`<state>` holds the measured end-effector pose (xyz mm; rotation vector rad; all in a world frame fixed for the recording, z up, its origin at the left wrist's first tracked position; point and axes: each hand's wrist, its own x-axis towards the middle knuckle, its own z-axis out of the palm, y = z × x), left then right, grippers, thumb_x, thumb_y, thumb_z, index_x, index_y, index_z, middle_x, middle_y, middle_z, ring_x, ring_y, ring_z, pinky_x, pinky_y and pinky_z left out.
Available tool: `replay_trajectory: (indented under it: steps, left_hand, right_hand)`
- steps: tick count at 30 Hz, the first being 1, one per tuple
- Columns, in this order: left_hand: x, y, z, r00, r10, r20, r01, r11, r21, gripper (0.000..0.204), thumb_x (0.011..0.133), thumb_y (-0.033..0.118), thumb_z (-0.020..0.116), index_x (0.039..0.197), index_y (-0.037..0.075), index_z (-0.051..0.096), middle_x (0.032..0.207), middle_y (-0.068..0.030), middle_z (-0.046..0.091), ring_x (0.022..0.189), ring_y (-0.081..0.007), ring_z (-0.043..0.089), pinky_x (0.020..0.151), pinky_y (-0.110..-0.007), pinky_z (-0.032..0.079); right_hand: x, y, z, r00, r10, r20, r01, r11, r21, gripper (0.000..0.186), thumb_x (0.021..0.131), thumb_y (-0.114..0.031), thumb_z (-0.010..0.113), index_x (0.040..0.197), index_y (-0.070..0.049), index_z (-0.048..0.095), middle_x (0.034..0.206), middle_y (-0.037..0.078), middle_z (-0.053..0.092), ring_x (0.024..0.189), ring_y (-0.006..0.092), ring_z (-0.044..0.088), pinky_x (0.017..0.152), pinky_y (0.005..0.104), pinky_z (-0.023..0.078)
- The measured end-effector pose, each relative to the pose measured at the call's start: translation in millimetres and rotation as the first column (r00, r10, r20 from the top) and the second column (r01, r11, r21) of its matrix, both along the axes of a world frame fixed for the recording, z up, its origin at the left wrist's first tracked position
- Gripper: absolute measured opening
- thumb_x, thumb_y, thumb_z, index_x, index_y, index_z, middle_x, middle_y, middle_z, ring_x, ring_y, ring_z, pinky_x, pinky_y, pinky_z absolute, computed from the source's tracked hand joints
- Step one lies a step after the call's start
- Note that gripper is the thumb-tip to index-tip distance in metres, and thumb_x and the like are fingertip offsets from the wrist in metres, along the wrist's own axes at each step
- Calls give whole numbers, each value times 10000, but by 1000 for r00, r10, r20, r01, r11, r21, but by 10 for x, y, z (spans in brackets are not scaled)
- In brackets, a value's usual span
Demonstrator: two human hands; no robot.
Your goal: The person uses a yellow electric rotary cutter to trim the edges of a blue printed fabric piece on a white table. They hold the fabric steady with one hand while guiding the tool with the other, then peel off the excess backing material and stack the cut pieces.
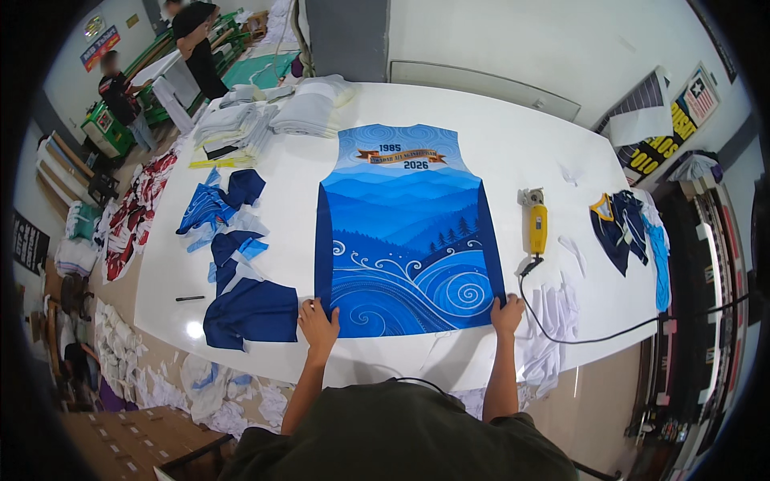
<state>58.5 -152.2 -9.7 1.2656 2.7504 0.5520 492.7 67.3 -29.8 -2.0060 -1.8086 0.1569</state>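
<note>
A blue printed jersey panel point(405, 248) lies spread flat on the white table in front of me, its armhole curves and neck edge toward the far side. It has mountain shapes, pale swirls and dark side strips. At its lower left corner my left hand point(320, 324) is closed on the fabric edge. Gripping the lower right corner is my right hand point(507, 314), with the thumb toward the panel. Right of the panel lies a yellow handheld electric cutter point(536, 226), its black cord point(593, 342) trailing across the table's right side. Dark blue cut pieces point(253, 314) rest beside my left hand.
Folded pale fabric stacks point(309, 112) stand at the back left of the white table point(513, 112). A black pen point(190, 298) lies at left. White scraps point(550, 329) hang over the near right edge; navy pieces point(622, 228) lie far right. People point(124, 100) stand beyond the table.
</note>
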Motion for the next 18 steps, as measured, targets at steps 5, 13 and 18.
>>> replay_trajectory:
  steps: [5,13,18]
  left_hand:
    - [48,-169,-128,998,9,-56,-3,994,109,608,904,416,741,1318,-2,584,1327,-215,532,1243,-400,488,995,-533,381]
    - [-621,-51,101,1000,13,-24,-7,972,236,693,878,436,760,1354,-24,553,1281,-246,527,1180,-421,505,978,-518,416]
    - [-2359,374,-72,931,258,-259,-145,911,387,522,881,354,758,1246,31,572,1217,-214,545,1134,-399,545,930,-504,451]
  right_hand:
    - [191,-114,-234,994,44,-101,-50,997,-62,224,909,-148,721,1021,12,612,1030,212,627,997,422,602,855,527,490]
    - [468,-440,-444,984,132,-122,-131,991,20,167,916,-76,662,895,48,552,867,235,578,861,416,570,793,506,437]
    - [365,-734,-57,992,80,-94,-72,994,86,136,942,-82,651,934,18,559,868,177,568,836,351,566,746,464,453]
